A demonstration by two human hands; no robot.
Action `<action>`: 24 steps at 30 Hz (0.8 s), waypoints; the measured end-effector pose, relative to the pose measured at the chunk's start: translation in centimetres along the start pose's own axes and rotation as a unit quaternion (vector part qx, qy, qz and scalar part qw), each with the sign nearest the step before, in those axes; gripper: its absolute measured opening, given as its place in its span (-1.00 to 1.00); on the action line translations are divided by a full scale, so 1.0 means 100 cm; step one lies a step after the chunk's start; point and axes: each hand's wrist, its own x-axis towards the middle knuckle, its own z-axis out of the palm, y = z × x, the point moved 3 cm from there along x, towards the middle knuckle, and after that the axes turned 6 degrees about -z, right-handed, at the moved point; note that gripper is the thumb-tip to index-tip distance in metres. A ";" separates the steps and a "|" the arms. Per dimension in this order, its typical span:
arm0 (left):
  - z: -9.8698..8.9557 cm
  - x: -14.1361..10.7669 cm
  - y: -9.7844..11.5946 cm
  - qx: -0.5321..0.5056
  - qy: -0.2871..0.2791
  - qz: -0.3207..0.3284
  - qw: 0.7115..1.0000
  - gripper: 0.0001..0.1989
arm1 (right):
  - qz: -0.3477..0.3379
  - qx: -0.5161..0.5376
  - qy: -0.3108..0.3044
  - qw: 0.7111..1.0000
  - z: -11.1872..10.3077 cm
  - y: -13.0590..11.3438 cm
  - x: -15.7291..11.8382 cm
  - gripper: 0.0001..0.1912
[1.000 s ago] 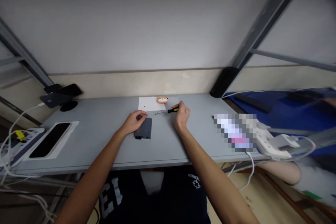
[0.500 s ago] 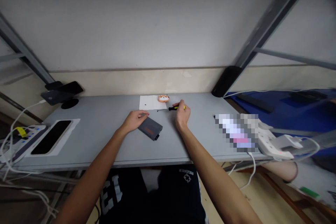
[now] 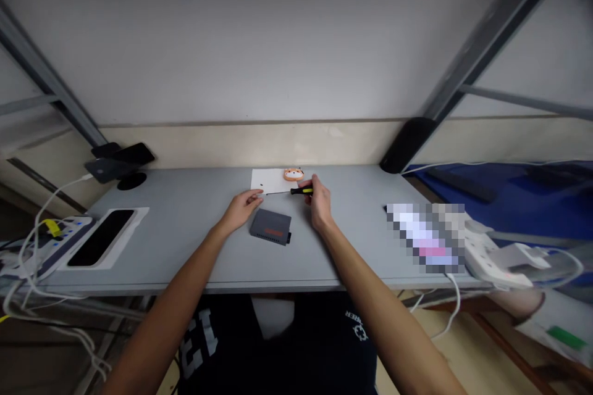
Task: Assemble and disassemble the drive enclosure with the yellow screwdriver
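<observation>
My right hand is closed around the black and yellow handle of a screwdriver. Its thin shaft points left, low over the desk. Close to the tip is my left hand, thumb and forefinger slightly apart, with nothing visible between them. A tiny dark speck shows at the tip, too small to name. Just in front of both hands a flat dark grey box with orange marking lies on the desk, touched by neither. Behind the shaft lies a white sheet of paper with a small dark piece on it.
An orange and white animal-faced case sits on the paper's right side. Left are a phone, a power strip and a stand. A black cylinder, a blurred-out screen and a white power strip are right.
My left hand has let go of the grey box and moved toward the screwdriver's tip. The box is turned, its long side now nearly level. The screwdriver has shifted slightly left.
</observation>
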 end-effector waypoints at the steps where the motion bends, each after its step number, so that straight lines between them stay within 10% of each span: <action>1: 0.000 0.000 0.000 0.002 0.000 0.001 1.000 -0.61 | 0.005 0.004 -0.009 1.000 0.001 0.000 -0.001 -0.37; 16: 0.000 -0.004 0.009 0.083 0.012 0.030 0.996 -0.70 | 0.038 0.016 -0.036 0.998 0.004 0.001 -0.004 -0.39; 24: -0.029 0.038 0.025 0.222 0.027 0.055 0.973 -0.80 | 0.018 0.023 0.018 0.999 -0.005 0.003 0.002 -0.43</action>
